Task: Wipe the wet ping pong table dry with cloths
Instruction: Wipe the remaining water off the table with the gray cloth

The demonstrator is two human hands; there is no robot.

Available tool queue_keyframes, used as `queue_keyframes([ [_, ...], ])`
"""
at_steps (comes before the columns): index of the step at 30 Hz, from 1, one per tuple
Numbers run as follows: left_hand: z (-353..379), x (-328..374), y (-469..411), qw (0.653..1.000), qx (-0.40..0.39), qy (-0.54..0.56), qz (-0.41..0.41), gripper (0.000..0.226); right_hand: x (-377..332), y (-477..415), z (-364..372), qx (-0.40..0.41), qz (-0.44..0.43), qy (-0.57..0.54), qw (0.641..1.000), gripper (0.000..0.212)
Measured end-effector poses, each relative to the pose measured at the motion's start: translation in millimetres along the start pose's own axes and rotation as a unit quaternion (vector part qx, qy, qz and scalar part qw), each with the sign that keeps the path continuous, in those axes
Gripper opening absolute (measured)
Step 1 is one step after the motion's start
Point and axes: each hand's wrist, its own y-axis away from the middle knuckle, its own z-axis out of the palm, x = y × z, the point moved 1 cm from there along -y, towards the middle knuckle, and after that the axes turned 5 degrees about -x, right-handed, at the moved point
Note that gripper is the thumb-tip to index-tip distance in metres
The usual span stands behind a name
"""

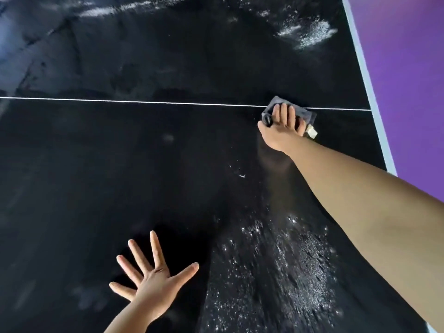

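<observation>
Grey cloth point(289, 111) under right hand point(282, 127) | near table point(144, 164) edge | left hand point(153, 277) flat

No legible text, brand, number or sign appears; the pale tag point(312, 133) on the cloth point(305, 114) is too small to read.

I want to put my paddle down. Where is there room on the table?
The table is bare between the white line and the left hand. It is busier at the right: the right hand presses the cloth, and water drops lie below it.
</observation>
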Motion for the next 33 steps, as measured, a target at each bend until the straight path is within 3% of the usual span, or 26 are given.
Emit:
queue_keyframes([
  [4,-3.6,-0.7,-2.3,1.0,-0.016,0.01,0.002,0.122,-50.6,5.9,7.3,-0.012,-0.123,0.074,0.99,0.075],
  [9,-6.9,0.1,4.4,1.0,-0.021,0.021,0.008,0.121,-58.0,83.3,53.0,-0.088,-0.301,0.187,0.931,0.074],
  [12,-8.2,2.6,7.5,1.0,-0.019,0.016,0.006,0.121,-42.1,142.6,82.3,-0.123,-0.362,0.182,0.906,0.071],
  [14,-9.7,4.4,10.4,1.0,-0.021,0.016,0.01,0.12,-27.0,180.9,93.2,-0.188,-0.392,0.139,0.89,0.067],
  [16,-10.8,5.6,13.3,0.999,-0.022,0.021,0.013,0.12,-14.0,215.2,87.6,-0.307,-0.389,0.044,0.867,0.06],
  [18,-10.8,5.4,13.5,1.0,-0.021,0.016,0.012,0.119,-7.7,230.8,61.0,-0.443,-0.299,-0.092,0.84,0.037],
  [20,-10.5,4.4,12.0,1.0,-0.022,0.012,0.01,0.12,-5.7,223.5,23.3,-0.5,-0.191,-0.215,0.817,0.024],
  [23,-10.0,2.7,10.1,0.999,-0.025,0.014,0.013,0.12,-4.1,195.0,-27.0,-0.44,-0.137,-0.36,0.811,0.03],
  [27,-9.0,0.6,6.3,0.999,-0.033,0.008,0.01,0.12,-11.4,139.0,-79.5,-0.252,-0.11,-0.482,0.832,0.022],
  [30,-7.5,-0.8,3.1,0.999,-0.03,0.007,0.006,0.121,-22.7,73.1,-92.0,-0.077,-0.146,-0.356,0.92,0.02],
  [33,-8.0,-0.6,0.3,0.999,-0.032,-0.007,0.001,0.121,-31.5,23.1,-64.9,-0.064,-0.109,-0.164,0.978,0.056],
])
